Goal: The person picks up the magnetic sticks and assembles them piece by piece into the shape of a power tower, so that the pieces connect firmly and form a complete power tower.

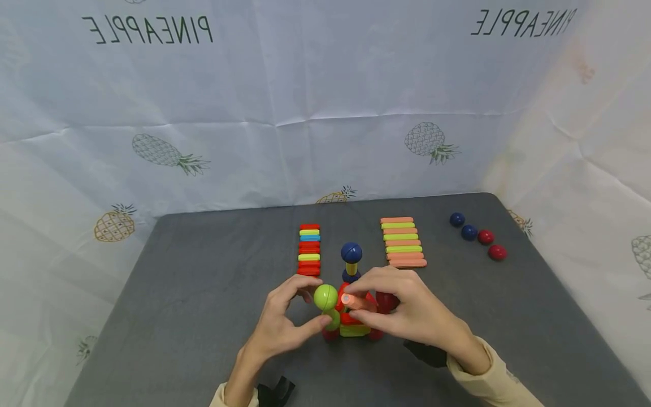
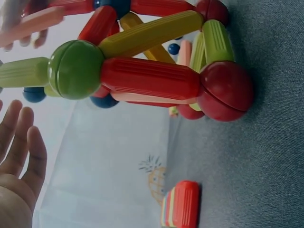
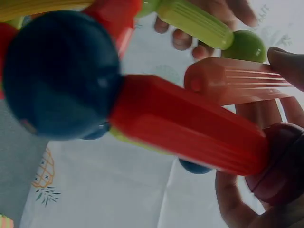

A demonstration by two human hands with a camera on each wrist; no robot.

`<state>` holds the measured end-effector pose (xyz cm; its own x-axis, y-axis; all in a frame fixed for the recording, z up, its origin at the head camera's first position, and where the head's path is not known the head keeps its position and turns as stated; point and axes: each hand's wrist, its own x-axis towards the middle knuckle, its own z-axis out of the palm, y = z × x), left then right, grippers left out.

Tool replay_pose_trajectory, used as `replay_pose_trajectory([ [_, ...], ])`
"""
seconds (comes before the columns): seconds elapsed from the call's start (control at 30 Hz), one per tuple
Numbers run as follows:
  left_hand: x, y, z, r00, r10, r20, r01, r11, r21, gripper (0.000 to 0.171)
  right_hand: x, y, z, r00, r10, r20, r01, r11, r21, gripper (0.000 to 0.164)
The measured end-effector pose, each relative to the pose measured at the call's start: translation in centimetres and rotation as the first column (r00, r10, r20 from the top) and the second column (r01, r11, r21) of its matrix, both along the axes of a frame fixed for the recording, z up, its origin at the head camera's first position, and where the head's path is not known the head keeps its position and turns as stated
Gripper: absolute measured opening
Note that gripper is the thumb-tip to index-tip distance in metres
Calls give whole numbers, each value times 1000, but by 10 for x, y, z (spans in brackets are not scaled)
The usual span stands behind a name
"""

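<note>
Both hands are at a structure of plastic sticks and balls. My right hand (image 1: 414, 305) pinches an orange stick (image 1: 358, 302) between thumb and fingers, its free end toward the green ball (image 1: 325, 297). In the right wrist view the orange stick (image 3: 242, 80) lies beside a red stick (image 3: 190, 126) that joins a blue ball (image 3: 61, 76) and a dark red ball (image 3: 285, 164). Around the green ball, my left hand (image 1: 282, 319) curves loosely. The left wrist view shows its fingers (image 2: 28, 147) extended, apart from the green ball (image 2: 76, 69). Dark red balls (image 2: 225, 90) support the structure on the table.
Behind the structure, a row of short red, yellow and blue sticks (image 1: 309, 249) lies left of a row of longer orange and yellow-green sticks (image 1: 403, 243). Loose blue balls (image 1: 469, 232) and red balls (image 1: 497, 252) rest at the table's right. A pineapple-print cloth (image 1: 285, 158) hangs behind.
</note>
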<state>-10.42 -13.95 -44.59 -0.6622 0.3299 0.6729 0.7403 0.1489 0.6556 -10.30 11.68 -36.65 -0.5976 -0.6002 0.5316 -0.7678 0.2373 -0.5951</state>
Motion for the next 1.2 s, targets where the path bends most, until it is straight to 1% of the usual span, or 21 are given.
replay_pose_trajectory([
  [0.27, 2, 3, 5, 999, -20, -34, 22, 998, 63, 41, -1, 0, -7, 997, -69, 41, 67, 996, 66, 24],
  [0.37, 3, 4, 7, 998, -24, -52, 28, 997, 73, 40, 0, -1, -9, 995, -91, 31, 87, 992, 95, 22],
  [0.53, 4, 6, 9, 998, -14, -67, 20, 997, 81, 37, 0, -5, -10, 992, -124, 13, 121, 983, 135, 19],
  [0.6, 4, 6, 9, 998, -13, -64, 18, 997, 81, 37, 1, -6, -10, 990, -143, -7, 143, 977, 162, 19],
  [0.7, 4, 6, 11, 998, -13, -57, 17, 997, 77, 36, 2, -7, -8, 984, -172, -51, 179, 958, 223, 20],
  [0.77, 5, 7, 11, 998, -12, -56, 16, 997, 70, 36, 2, -8, -6, 981, -181, -66, 192, 946, 260, 19],
  [0.83, 5, 8, 12, 999, -10, -51, 14, 998, 64, 36, 3, -9, -5, 981, -181, -71, 193, 938, 287, 17],
  [0.93, 5, 8, 12, 999, -6, -49, 9, 998, 58, 35, 2, -8, -3, 984, -169, -60, 179, 935, 307, 16],
  [1.0, 5, 8, 11, 999, -3, -45, 6, 999, 52, 35, 2, -6, -2, 987, -154, -37, 158, 938, 307, 20],
  [1.03, 5, 8, 11, 999, -3, -39, 5, 999, 46, 36, 1, -4, -2, 989, -146, -16, 144, 942, 305, 25],
  [1.13, 5, 8, 9, 1000, -2, -21, 2, 1000, 7, 41, -1, 7, -1, 991, -115, 70, 91, 956, 280, 48],
  [1.2, 4, 8, 8, 1000, -3, -1, 3, 999, -32, 46, -3, 16, -1, 986, -93, 140, 57, 969, 242, 66],
])
